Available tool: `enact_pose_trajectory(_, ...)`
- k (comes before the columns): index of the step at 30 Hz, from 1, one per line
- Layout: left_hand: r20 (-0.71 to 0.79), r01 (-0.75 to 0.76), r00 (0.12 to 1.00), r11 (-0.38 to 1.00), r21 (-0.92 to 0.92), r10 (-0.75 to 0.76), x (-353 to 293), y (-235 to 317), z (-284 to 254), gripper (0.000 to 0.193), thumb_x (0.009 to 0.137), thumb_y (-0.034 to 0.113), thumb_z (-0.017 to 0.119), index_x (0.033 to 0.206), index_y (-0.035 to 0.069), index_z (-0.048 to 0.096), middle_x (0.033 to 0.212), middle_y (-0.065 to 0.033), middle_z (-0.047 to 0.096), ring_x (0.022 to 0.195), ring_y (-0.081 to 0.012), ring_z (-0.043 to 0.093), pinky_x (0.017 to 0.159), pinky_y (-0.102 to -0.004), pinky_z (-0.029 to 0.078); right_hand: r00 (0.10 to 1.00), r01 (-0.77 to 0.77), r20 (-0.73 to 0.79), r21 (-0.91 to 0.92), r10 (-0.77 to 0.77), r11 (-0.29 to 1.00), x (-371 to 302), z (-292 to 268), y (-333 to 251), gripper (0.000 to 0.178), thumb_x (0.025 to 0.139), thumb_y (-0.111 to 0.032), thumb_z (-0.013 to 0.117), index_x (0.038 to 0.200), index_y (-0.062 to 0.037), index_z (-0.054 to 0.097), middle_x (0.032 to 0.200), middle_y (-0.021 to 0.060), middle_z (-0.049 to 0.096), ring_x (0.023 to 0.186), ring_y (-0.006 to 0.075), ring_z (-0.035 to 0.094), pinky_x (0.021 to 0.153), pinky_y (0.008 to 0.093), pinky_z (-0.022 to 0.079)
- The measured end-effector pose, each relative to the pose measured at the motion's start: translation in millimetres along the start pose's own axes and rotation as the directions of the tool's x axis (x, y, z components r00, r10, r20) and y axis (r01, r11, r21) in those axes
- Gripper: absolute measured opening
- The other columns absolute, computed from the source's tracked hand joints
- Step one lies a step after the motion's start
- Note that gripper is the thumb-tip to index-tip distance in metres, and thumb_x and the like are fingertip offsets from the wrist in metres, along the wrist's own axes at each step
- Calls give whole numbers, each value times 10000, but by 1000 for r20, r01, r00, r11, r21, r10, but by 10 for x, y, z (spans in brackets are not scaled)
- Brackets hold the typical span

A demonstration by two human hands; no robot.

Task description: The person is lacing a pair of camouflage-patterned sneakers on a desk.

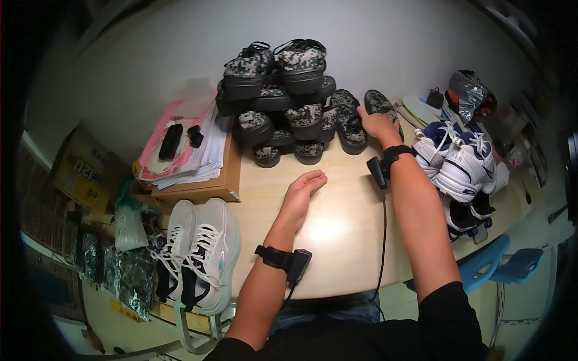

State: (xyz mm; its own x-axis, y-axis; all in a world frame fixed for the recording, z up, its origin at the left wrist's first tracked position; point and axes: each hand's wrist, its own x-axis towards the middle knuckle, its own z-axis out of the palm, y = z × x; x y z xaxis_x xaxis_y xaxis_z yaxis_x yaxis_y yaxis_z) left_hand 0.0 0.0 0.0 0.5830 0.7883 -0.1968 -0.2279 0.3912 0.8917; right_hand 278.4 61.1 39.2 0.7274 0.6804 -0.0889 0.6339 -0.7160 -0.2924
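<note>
At the back of the table, my right hand [383, 127] lies over the rear part of a dark camouflage shoe [378, 101], thumb on its left side and fingers round it. Just left of that stands another camouflage shoe [349, 123], toe toward the wall. My left hand [301, 195] hovers over the middle of the table, holding nothing, its fingers stretched and close together. Beyond it rises a stack of camouflage shoes with black soles [277, 99], several layers high, against the wall. Black straps with small boxes and cables sit on both wrists.
Grey-white sneakers [211, 246] stand at the table's left edge, below a cardboard box [232, 168] topped with papers and black items. White-and-navy sneakers [460, 168] are piled at the right, near insoles [418, 111] and a silvery plastic bag [469, 96]. A blue chair [484, 265] stands at lower right.
</note>
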Motion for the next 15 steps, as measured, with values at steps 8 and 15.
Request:
enact_pose_trajectory(8,14,-16,1000,998,-62,16,29,-38,-119,327,919,51,460,1211,-97,469,1194,-178,555,1153,-237,519,1025,-320,372,615,783,-727,514,-306,351,-946,-721,-949,705,827,-427,622,1309,31,387,1363,268,377,1237,413,402,1035,412,335)
enact_pose_trajectory(15,46,-83,995,990,-115,89,103,-87,-173,345,915,82,447,1203,-106,468,1151,-192,571,1081,-252,568,990,-325,409,601,709,-724,285,-340,645,-1263,-560,-1315,810,668,-322,783,1330,-125,360,1291,266,395,1166,424,414,972,494,358)
